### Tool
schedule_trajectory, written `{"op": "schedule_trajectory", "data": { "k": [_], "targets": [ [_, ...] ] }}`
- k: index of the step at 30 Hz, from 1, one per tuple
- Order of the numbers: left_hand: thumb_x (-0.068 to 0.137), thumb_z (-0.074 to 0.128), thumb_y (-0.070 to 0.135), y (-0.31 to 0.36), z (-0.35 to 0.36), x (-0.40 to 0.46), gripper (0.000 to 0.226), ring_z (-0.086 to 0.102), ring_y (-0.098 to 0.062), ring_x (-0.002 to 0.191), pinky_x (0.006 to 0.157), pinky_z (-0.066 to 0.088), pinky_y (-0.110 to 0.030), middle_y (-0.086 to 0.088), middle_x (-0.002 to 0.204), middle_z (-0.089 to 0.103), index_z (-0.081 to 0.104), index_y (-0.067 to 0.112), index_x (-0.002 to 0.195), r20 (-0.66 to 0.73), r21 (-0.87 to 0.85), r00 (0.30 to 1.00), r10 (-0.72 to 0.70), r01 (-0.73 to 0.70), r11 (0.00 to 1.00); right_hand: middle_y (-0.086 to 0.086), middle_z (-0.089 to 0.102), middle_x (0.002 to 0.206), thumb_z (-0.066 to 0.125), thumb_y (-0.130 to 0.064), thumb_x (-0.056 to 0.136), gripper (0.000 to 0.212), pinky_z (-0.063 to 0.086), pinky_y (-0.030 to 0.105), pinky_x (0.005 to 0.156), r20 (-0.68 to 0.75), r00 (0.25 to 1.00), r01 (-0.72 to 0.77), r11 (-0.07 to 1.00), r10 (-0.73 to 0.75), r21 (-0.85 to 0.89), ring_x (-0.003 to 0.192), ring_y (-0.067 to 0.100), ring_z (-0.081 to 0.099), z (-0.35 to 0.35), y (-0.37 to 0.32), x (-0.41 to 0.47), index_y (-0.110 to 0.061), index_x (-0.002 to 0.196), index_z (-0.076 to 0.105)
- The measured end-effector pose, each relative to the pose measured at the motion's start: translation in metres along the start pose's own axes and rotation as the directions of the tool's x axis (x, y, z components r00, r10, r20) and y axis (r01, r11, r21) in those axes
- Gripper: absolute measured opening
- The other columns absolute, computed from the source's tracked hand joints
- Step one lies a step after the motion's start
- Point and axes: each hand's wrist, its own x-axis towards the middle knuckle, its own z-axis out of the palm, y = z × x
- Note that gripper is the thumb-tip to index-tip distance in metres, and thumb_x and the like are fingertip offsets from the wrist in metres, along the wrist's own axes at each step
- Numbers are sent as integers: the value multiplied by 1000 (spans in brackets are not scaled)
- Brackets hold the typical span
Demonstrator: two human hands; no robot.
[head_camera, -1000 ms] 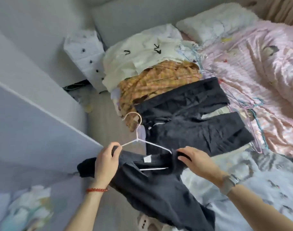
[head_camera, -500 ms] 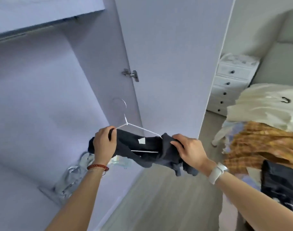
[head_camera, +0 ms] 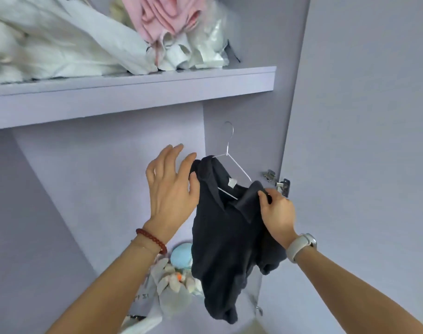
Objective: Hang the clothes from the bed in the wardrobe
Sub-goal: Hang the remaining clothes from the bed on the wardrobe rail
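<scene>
Holding the black shirt (head_camera: 229, 232) on its wire hanger (head_camera: 232, 165) by the right shoulder, my right hand (head_camera: 276, 213) pinches it; my left hand (head_camera: 170, 186) is spread, empty, just left. Hook points up beneath the shelf (head_camera: 133, 92); I see no rail.

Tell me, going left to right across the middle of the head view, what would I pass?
Bracelet → left hand → dark shirt on a wire hanger → right hand → watch → wardrobe door.
</scene>
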Motion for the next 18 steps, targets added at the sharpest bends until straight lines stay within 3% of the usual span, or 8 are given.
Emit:
{"op": "schedule_trajectory", "data": {
  "k": [4, 9, 14, 18],
  "targets": [
    [81, 54, 16, 1, 31, 60, 48, 31, -41, 133, 107, 19, -58, -18, 142, 40, 52, 12, 129, -42, 244, 996, 84, -71, 967, 20, 67, 93, 41, -25, 96, 30, 43, 37, 72, 13, 1000, -16, 1000, 16, 14, 89, 40, 60, 34, -9, 75, -5, 110, 57],
    [85, 52, 25, -18, 82, 107, 71, 5, -41, 140, 110, 1, -59, -15, 154, 12, 16, 20, 147, 18, 446, 993, -120, 99, 890, 22, 65, 92, 39, -23, 97, 30, 44, 40, 73, 22, 1000, 7, 998, -9, 70, 87, 43, 58, 65, -14, 164, -1, 108, 55],
    [81, 57, 34, -33, 106, 113, 78, 3, -39, 136, 106, 2, -61, -16, 151, 20, 18, 17, 146, -71, 607, 993, -95, 118, 786, 23, 65, 94, 42, -23, 96, 29, 37, 35, 67, 13, 1000, -4, 985, 2, 175, 90, 42, 58, 97, -21, 226, 0, 107, 56],
    [79, 59, 34, -40, 111, 113, 80, 5, -38, 136, 105, 4, -62, -16, 150, 23, 19, 16, 146, -102, 651, 993, -51, 106, 751, 24, 63, 102, 42, -24, 96, 28, 38, 36, 70, 150, 983, -133, 976, 108, 171, 96, 42, 57, 118, -15, 242, -2, 106, 57]
  ]
}}
